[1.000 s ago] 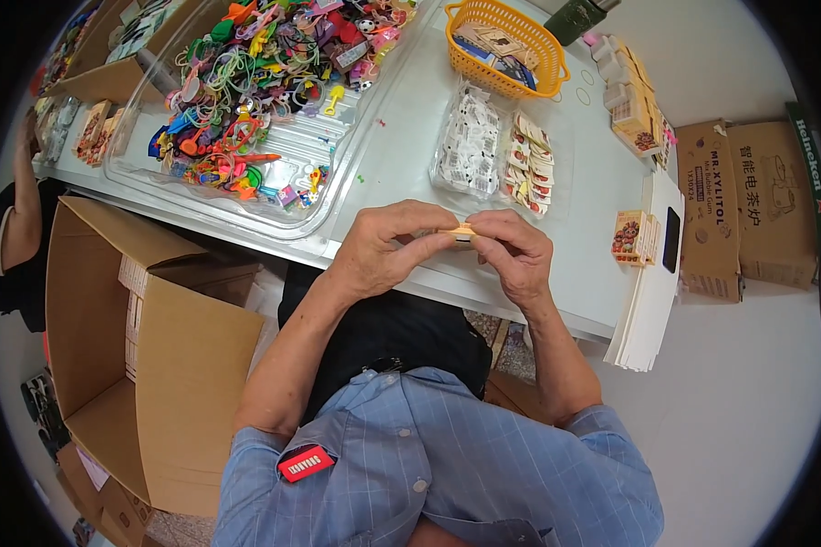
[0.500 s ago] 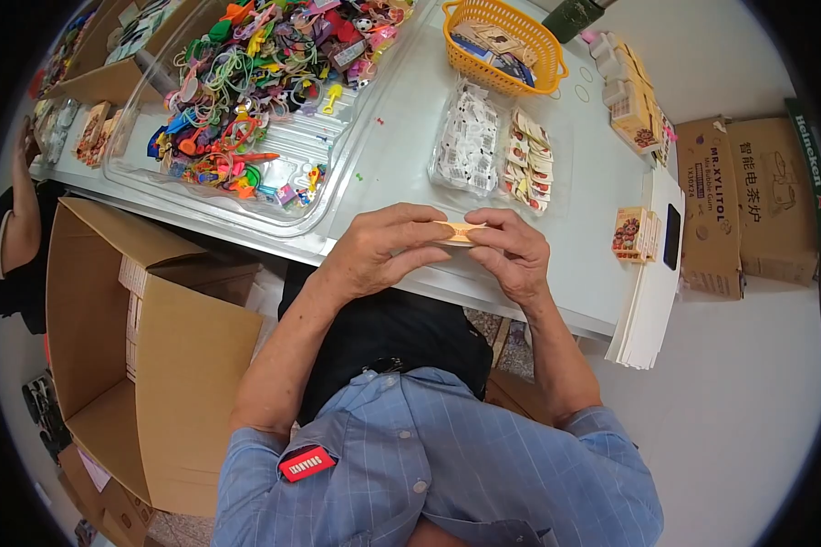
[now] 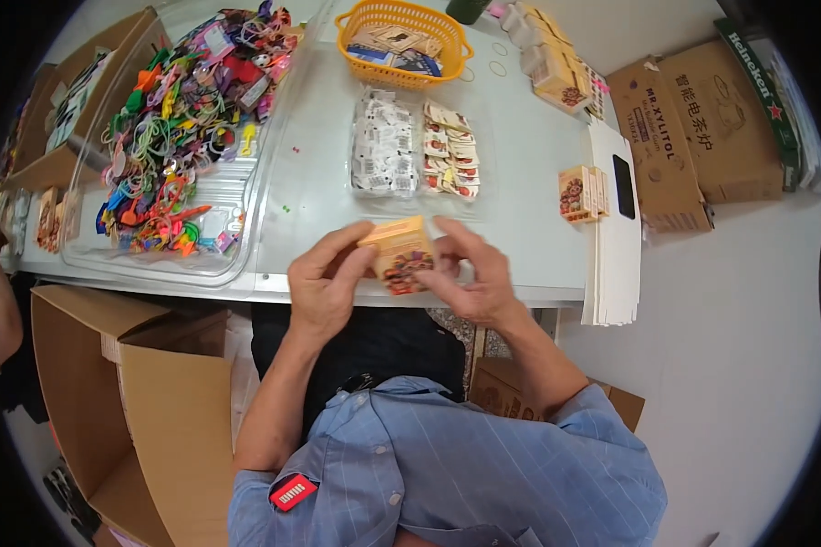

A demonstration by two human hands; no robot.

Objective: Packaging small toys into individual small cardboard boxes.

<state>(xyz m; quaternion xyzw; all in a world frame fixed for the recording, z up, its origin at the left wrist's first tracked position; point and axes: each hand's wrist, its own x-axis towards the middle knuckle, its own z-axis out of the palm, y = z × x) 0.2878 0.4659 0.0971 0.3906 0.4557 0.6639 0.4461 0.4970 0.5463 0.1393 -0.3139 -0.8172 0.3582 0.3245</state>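
Note:
Above the table's near edge I hold a small yellow-orange printed box [image 3: 400, 248], its picture side facing up. My left hand [image 3: 327, 281] grips its left side between thumb and fingers. On the right side my right hand [image 3: 480, 281] has its thumb against the box's lower right, with the fingers curled behind. Beyond the hands, a clear tray holds white packets with dark marks [image 3: 383, 146] on the left. Beside them on the right lie cream and red packets [image 3: 450, 150].
A big clear bin [image 3: 233, 264] of colourful small toys [image 3: 187, 118] stands at left. A yellow basket [image 3: 401, 77] holds cards. Similar boxes [image 3: 582, 193], white card strips [image 3: 611, 273] and a phone [image 3: 623, 187] lie at right. An open carton [image 3: 169, 401] stands below left; another person's arm [image 3: 5, 310] shows far left.
The box has turned from edge-on to showing its broad printed face. My hands have shifted around it, and the whole view has swung so the table things sit further left.

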